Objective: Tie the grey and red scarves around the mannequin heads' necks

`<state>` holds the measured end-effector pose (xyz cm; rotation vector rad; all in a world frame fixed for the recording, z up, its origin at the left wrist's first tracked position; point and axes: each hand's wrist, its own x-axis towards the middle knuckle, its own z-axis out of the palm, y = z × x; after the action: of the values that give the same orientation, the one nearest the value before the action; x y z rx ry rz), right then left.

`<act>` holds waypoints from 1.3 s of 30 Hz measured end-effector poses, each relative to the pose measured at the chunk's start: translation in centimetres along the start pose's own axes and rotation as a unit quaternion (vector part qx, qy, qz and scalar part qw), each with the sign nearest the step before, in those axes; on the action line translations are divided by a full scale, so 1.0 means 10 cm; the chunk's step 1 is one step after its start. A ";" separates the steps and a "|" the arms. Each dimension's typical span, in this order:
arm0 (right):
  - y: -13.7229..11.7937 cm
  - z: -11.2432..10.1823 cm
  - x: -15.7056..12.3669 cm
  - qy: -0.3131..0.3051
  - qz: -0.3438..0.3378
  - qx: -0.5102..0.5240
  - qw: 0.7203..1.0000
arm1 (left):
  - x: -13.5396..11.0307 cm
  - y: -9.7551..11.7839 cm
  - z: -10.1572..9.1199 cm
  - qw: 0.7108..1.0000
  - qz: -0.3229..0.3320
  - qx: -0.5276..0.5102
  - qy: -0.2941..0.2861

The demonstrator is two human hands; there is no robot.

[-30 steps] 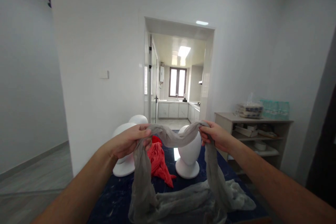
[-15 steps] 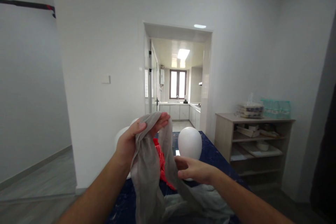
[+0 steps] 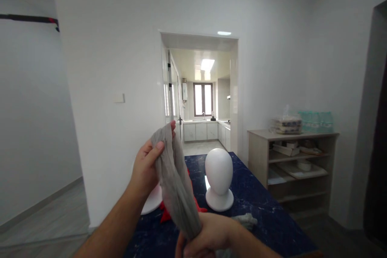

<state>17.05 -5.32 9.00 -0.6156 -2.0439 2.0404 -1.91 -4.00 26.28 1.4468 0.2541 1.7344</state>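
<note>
The left hand (image 3: pixel 148 165) is raised above the left edge of the dark blue table (image 3: pixel 266 213), thumb and fingers pinched on the top of a grey scarf (image 3: pixel 175 177). The cloth runs taut down to the right hand (image 3: pixel 208 236), fisted around it near the front edge (its tail lies on the table). A white mannequin head (image 3: pixel 219 179) stands mid-table, a red cloth (image 3: pixel 193 205) beside it.

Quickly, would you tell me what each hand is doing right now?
Left hand: closed, holding the grey scarf up.
Right hand: closed around the scarf lower down.
</note>
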 end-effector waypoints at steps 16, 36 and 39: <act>-1.71 -0.94 -3.03 0.377 0.113 -0.105 0.913 | 0.09 -0.23 0.11 0.900 -0.311 -0.299 -0.066; -1.13 -2.35 -1.97 0.562 -0.147 0.047 0.813 | 0.82 -1.84 -0.35 0.771 -0.094 0.619 -0.114; -0.87 -2.51 -1.62 0.610 -0.130 0.064 0.779 | 0.83 -2.16 -0.32 0.755 -0.131 0.630 -0.124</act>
<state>40.59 11.03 21.02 -1.1270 -1.0744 1.0243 5.49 16.43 17.63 2.3456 1.6265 1.0074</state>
